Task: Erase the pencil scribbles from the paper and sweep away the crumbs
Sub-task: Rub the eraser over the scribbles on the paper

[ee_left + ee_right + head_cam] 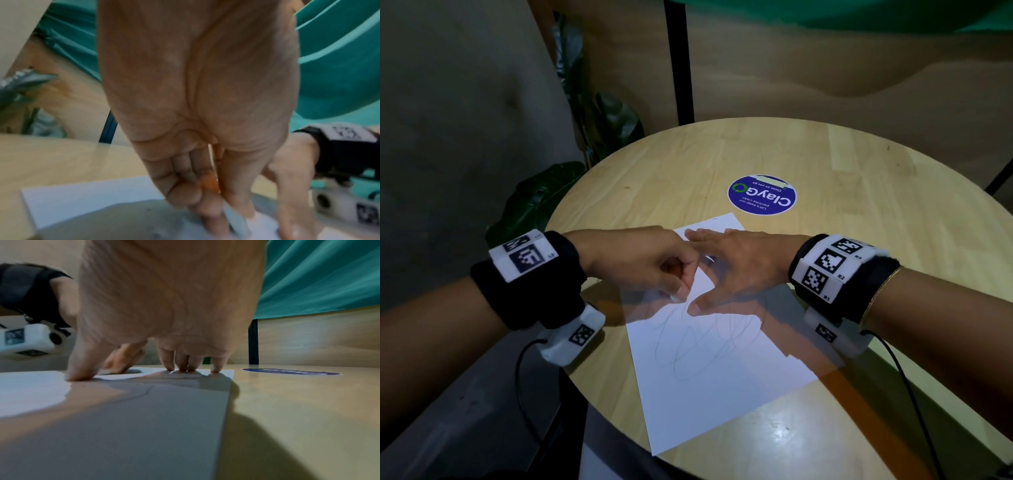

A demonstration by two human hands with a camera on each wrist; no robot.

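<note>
A white sheet of paper [715, 377] lies on the round wooden table [859, 205]. Looping pencil scribbles [698, 342] cover its middle. My left hand [674, 287] pinches a small pale eraser [675, 297] between thumb and fingers, its tip down on the paper at the top of the scribbles. The left wrist view shows the eraser [236, 222] blurred, against the sheet [82, 199]. My right hand [732, 263] lies flat, fingers spread, pressing the sheet's far part. In the right wrist view its fingertips [214, 368] and thumb touch the paper [144, 426].
A round blue sticker [762, 195] sits on the table just beyond the paper, also seen low in the right wrist view [290, 373]. Dark plant leaves [541, 202] stand off the table's left edge. The paper's near corner reaches the table's front edge.
</note>
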